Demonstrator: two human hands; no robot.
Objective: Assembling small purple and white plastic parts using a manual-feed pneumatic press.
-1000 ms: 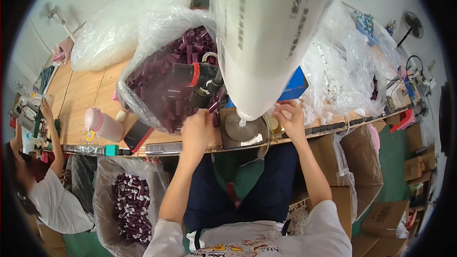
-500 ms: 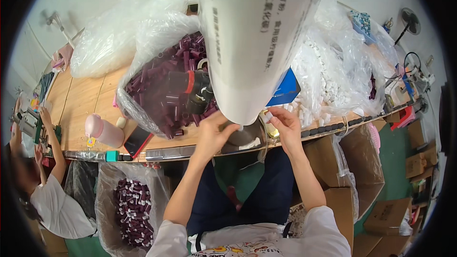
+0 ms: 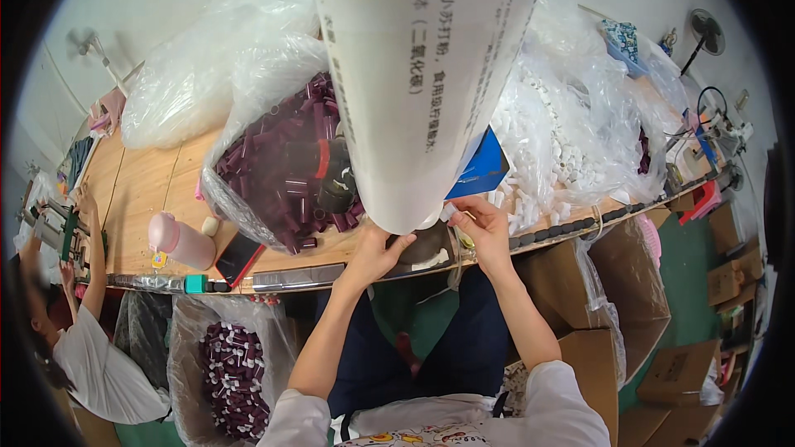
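A large white printed cylinder (image 3: 418,91) hangs close in front of the camera and hides the middle of the table. Beside its lower end, my left hand (image 3: 373,258) is closed, thumb pressed forward. Whatever it grips is hidden behind the cylinder. My right hand (image 3: 484,236) pinches a small white plastic piece (image 3: 448,212), close to the cylinder's right side. Below and between the hands lies a dark round surface (image 3: 429,250) at the table edge. Left of my hands, purple plastic tubes (image 3: 257,145) fill an open clear bag, with a black cylindrical object with a red band (image 3: 319,159) over them.
White plastic pieces (image 3: 571,153) are heaped in clear bags at the right, near a blue box (image 3: 483,167). A pink bottle (image 3: 182,242) and a phone (image 3: 239,258) lie left. Below stand a bin of purple-and-white pieces (image 3: 232,372) and cardboard boxes (image 3: 621,281). A co-worker (image 3: 103,364) works far left.
My right hand has moved left, bringing the white piece nearer my left hand. My left hand has dropped slightly. The printed cylinder has shifted left in view.
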